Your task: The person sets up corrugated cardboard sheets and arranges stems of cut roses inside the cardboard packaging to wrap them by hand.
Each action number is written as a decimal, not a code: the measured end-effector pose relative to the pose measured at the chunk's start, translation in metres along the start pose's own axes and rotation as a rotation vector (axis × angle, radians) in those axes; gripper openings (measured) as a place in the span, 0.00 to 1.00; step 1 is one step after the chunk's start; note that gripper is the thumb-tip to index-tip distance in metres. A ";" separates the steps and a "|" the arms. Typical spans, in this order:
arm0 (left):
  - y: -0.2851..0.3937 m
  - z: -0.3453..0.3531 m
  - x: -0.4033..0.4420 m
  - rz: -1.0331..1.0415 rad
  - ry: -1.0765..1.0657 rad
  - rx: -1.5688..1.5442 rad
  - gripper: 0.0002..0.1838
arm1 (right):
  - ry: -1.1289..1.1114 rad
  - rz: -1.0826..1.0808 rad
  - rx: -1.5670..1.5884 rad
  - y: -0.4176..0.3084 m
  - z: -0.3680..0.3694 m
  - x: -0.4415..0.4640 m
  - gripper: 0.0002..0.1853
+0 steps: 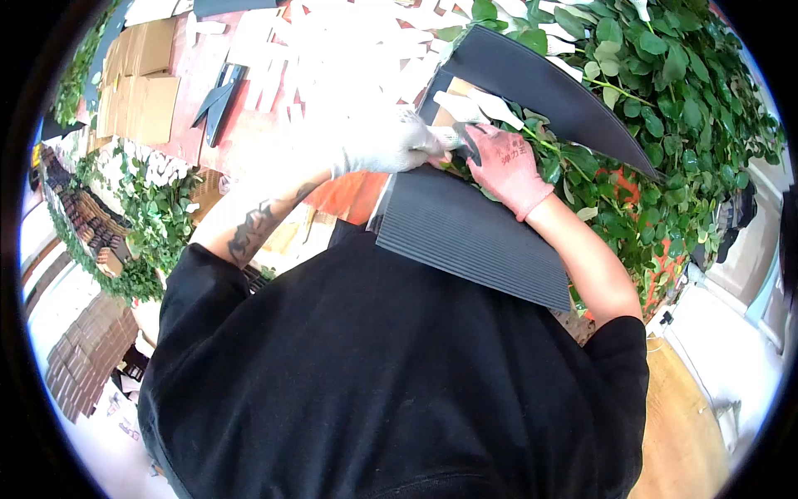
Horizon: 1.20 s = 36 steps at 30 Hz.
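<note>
My left hand (386,145), in a whitish glove, is closed at the middle of the view, thumb and fingers pinched together. Against it is my right hand (507,166), in a pink glove with dark fingertips, its fingers curled. Between the two lies a white-sleeved flower (447,136), partly covered by the fingers. More white sleeves (495,108) with green stems rest just beyond my right hand. Below both hands is a black ribbed sheet (474,237), and a dark curved sheet (549,96) stands behind them.
Leafy flower stems (682,108) are heaped along the right. White sleeves lie scattered across the overexposed reddish table (183,125). A dark stapler-like tool (220,104) and cardboard boxes (137,100) sit at the upper left. More leafy bunches (162,216) stand at left.
</note>
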<state>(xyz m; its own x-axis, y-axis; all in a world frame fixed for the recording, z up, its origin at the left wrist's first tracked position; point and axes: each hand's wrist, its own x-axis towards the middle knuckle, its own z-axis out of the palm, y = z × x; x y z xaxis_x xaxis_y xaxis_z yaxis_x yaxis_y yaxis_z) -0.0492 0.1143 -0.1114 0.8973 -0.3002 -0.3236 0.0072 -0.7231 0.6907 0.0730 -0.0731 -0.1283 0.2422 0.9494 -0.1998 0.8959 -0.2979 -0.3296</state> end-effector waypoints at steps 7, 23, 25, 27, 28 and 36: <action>-0.015 0.012 0.014 -0.057 0.247 0.267 0.10 | -0.077 -0.142 -0.244 -0.002 -0.003 -0.004 0.18; -0.002 -0.011 -0.012 0.287 0.415 0.251 0.12 | -0.042 -0.134 -0.236 0.006 0.007 -0.006 0.12; -0.003 0.006 0.006 0.328 0.293 0.077 0.12 | -0.067 -0.148 -0.205 0.008 0.002 -0.008 0.12; -0.009 0.012 0.013 0.319 0.230 0.116 0.13 | -0.015 -0.128 -0.168 0.005 -0.014 -0.011 0.12; -0.007 0.009 0.012 0.311 0.207 0.137 0.14 | 0.024 0.011 -0.159 0.005 -0.018 -0.012 0.15; -0.002 0.009 0.005 0.291 0.224 0.108 0.13 | 0.071 0.089 -0.228 0.024 0.010 -0.009 0.21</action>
<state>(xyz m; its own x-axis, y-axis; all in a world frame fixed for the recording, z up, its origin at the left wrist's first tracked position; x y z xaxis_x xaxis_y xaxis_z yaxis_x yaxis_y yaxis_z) -0.0491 0.1086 -0.1202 0.9294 -0.3676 0.0339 -0.2980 -0.6928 0.6567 0.0882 -0.0893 -0.1439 0.3421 0.9275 -0.1506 0.9288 -0.3581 -0.0954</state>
